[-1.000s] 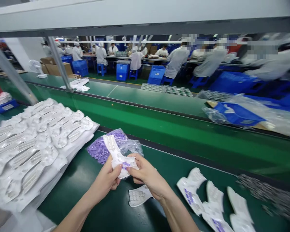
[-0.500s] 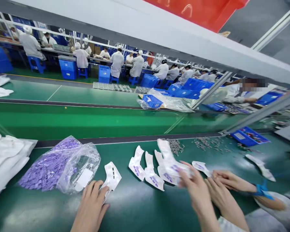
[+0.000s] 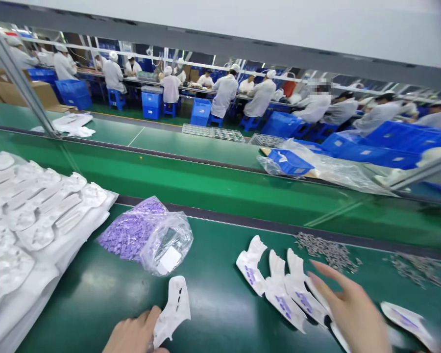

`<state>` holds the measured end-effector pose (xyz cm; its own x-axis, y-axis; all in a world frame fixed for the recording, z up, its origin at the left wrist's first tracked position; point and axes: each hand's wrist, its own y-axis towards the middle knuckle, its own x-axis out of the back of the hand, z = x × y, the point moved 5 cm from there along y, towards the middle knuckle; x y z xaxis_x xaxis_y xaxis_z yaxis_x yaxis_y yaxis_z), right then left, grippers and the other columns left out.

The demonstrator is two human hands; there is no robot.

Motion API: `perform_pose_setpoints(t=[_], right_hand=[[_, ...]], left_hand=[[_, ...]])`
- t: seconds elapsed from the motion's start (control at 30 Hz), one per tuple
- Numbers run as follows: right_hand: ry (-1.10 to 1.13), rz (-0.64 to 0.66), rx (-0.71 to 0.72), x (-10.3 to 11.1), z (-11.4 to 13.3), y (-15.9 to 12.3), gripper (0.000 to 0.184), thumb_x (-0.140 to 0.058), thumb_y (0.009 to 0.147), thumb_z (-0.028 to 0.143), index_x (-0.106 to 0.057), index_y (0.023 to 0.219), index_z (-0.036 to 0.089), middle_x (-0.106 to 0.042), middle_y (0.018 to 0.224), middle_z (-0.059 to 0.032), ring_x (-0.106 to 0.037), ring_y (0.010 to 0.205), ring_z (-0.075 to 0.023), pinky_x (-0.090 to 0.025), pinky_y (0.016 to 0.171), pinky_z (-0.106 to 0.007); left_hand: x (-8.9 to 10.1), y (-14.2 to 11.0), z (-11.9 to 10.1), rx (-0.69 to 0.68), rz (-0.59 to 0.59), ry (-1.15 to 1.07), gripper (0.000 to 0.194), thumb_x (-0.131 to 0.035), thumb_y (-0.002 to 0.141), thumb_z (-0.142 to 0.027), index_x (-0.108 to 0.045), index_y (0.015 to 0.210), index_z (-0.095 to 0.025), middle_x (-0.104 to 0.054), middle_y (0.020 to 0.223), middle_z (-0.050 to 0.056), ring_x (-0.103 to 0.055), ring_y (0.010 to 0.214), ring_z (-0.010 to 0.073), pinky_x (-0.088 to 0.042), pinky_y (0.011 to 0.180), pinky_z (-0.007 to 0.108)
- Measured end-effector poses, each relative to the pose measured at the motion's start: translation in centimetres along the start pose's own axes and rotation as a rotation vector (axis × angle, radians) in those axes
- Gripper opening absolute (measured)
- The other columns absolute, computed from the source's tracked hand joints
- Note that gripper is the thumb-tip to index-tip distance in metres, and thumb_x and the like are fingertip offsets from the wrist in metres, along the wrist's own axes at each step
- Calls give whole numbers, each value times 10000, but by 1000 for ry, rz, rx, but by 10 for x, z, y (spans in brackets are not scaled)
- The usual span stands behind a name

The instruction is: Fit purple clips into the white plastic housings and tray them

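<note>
My left hand point(image 3: 130, 334), low in the scene and left of the middle, pinches the near end of a white part point(image 3: 178, 306) between thumb and fingers. The part slants up and away to the right, showing a line of small dark slots. The thumb is mostly cut off by the near edge, so I cannot tell exactly how it lies.

My right hand point(image 3: 355, 314) is spread, thumb and fingers apart, and somewhat blurred. It is over the right end of a row of curved parts point(image 3: 295, 284) lying on the green bench point(image 3: 215, 294). Three of these show well, each with purple marks on its near half; another is mostly hidden behind my hand, and I cannot tell whether I touch it. One more white piece point(image 3: 407, 321) with purple on it lies to the right of that hand.

Beyond the row are a heap of small grey pieces point(image 3: 329, 250) and, farther right, a looser scatter point(image 3: 417, 268). Left of the middle, a clear bag point(image 3: 132, 233) full of purple bits lies with its open end to the right, a white card point(image 3: 170, 260) showing there. On the left, many white mouldings point(image 3: 40, 211) lie in rows on white sheeting point(image 3: 75, 250). Past the green panel point(image 3: 206, 181), a blue bin point(image 3: 288, 163) rests beside clear plastic, and people in white coats sit beyond.
</note>
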<state>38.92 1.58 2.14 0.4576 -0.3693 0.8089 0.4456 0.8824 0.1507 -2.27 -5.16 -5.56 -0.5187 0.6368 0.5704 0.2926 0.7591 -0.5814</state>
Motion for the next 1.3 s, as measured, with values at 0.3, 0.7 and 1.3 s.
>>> perform_pose_setpoints(t=[0.3,0.7,1.3], right_hand=[[223,656,773,-206,245,-88,179,-586,798,104,-637,948,188,-628,986,-74,-531,974,-247,-425,863,-375],[325,549,739,-216,237,-76,158,-450,899,241,-599,864,202,-604,872,-65,-557,838,-222,-429,726,-333],[429,911,512,-114,258,-77,215,-515,860,449,-579,797,254,-549,909,-39,-530,806,-202,-413,687,-302]], left_hand=[[54,-48,36,25,-194,-250,344,-608,622,-201,-652,954,-277,-659,953,6,-607,777,208,-393,683,231],[87,-56,31,-28,-457,-1051,316,-705,703,-427,-532,747,-166,-514,697,-14,-483,673,125,-388,630,205],[95,-40,-24,-144,-488,-1763,664,-510,885,-397,-129,1427,-342,-553,1251,109,-563,1099,297,-449,920,504]])
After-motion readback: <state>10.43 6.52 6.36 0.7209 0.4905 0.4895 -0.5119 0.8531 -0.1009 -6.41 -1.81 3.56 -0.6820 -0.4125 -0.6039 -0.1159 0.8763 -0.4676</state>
